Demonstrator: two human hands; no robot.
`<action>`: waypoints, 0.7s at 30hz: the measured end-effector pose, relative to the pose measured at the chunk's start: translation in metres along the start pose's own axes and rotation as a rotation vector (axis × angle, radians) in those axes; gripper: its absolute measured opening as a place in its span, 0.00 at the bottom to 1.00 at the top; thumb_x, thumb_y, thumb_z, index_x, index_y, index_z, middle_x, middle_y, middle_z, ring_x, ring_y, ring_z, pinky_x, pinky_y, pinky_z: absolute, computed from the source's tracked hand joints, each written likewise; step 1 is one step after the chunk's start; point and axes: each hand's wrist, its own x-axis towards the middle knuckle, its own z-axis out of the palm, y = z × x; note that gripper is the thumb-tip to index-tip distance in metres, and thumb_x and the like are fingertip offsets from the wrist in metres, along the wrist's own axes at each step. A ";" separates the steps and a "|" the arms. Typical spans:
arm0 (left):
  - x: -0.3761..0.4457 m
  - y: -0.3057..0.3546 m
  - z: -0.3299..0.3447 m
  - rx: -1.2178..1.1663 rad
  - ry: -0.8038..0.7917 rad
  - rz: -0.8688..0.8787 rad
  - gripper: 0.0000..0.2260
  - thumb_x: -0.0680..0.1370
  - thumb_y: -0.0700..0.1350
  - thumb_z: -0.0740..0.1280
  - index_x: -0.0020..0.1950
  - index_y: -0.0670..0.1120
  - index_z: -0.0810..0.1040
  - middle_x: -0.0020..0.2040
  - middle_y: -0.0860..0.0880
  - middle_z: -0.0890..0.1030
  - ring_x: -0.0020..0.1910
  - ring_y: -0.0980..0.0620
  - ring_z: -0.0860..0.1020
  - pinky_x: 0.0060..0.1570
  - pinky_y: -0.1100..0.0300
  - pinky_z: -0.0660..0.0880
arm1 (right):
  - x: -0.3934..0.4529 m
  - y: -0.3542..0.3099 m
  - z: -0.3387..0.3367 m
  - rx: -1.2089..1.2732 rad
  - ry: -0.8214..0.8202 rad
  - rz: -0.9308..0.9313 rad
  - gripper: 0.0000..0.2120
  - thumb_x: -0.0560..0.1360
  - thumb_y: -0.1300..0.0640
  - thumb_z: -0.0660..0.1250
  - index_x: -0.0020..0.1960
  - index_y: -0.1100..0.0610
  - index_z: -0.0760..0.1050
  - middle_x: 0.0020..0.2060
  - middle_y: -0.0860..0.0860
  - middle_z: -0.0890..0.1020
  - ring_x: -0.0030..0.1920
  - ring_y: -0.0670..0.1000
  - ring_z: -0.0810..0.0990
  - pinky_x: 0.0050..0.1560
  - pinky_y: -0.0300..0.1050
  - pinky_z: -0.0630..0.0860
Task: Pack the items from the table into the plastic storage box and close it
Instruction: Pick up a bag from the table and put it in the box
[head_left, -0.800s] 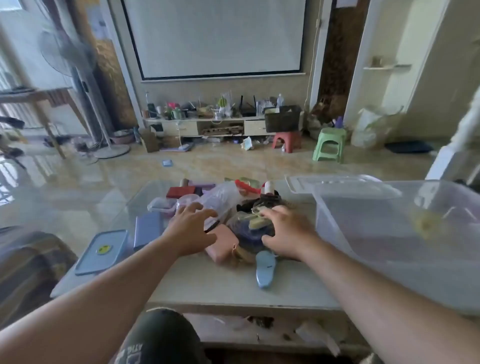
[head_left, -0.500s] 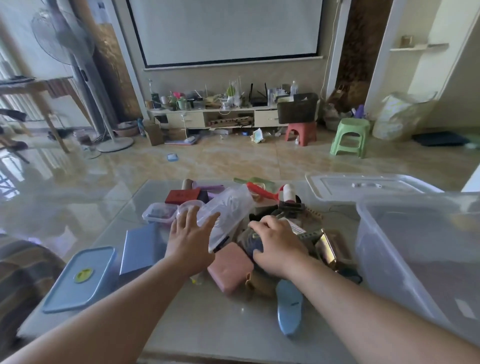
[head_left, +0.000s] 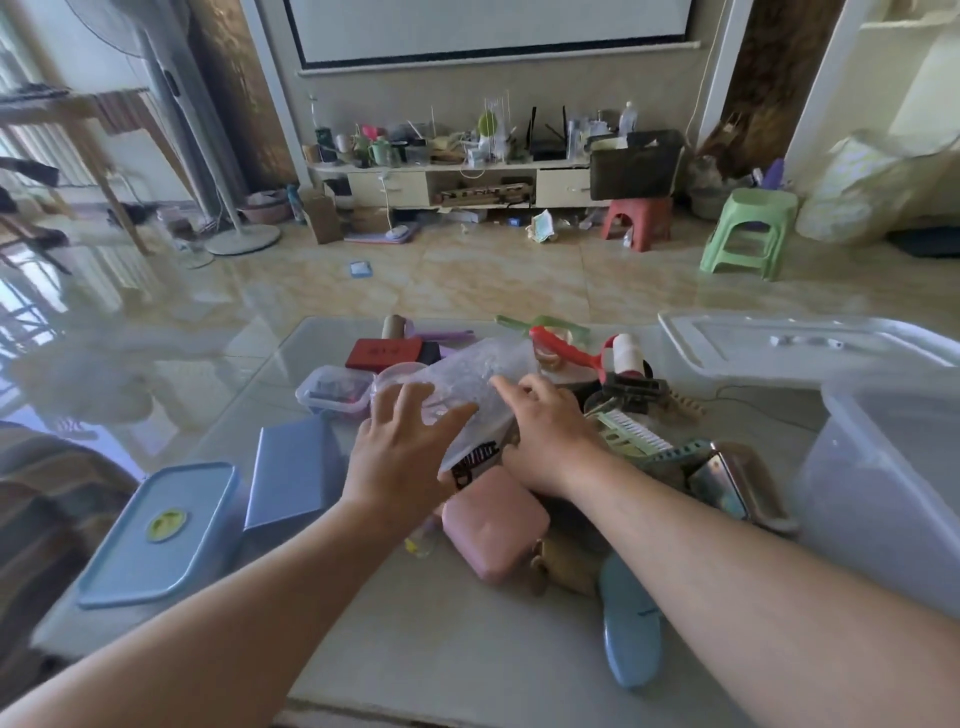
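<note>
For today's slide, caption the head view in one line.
Both hands, left and right, reach a clear plastic bag atop cluttered table items beside the open storage box.

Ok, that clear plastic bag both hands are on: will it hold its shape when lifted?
Probably not. The clear plastic bag looks thin and crinkled, so it should sag around the left hand and right hand. It likely weighs little. Its glossy film may slip.
</note>
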 end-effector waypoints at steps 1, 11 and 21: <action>-0.005 -0.001 -0.009 -0.015 0.031 0.017 0.37 0.60 0.50 0.82 0.68 0.58 0.78 0.66 0.43 0.71 0.64 0.34 0.70 0.44 0.40 0.81 | -0.003 -0.002 -0.006 0.005 0.016 -0.010 0.44 0.73 0.60 0.69 0.82 0.40 0.52 0.75 0.50 0.61 0.74 0.58 0.62 0.66 0.59 0.74; -0.037 0.044 -0.177 -0.245 0.422 0.157 0.33 0.59 0.50 0.83 0.63 0.58 0.82 0.62 0.47 0.72 0.63 0.40 0.73 0.54 0.46 0.79 | -0.080 -0.021 -0.142 -0.127 0.396 -0.079 0.49 0.75 0.45 0.72 0.81 0.37 0.39 0.81 0.50 0.45 0.78 0.62 0.53 0.74 0.60 0.64; -0.005 0.231 -0.253 -0.770 0.260 0.157 0.20 0.69 0.65 0.74 0.60 0.67 0.78 0.62 0.58 0.79 0.57 0.55 0.78 0.54 0.51 0.79 | -0.247 0.095 -0.273 -0.480 0.624 0.102 0.58 0.67 0.35 0.76 0.82 0.38 0.40 0.81 0.54 0.57 0.78 0.63 0.57 0.75 0.73 0.57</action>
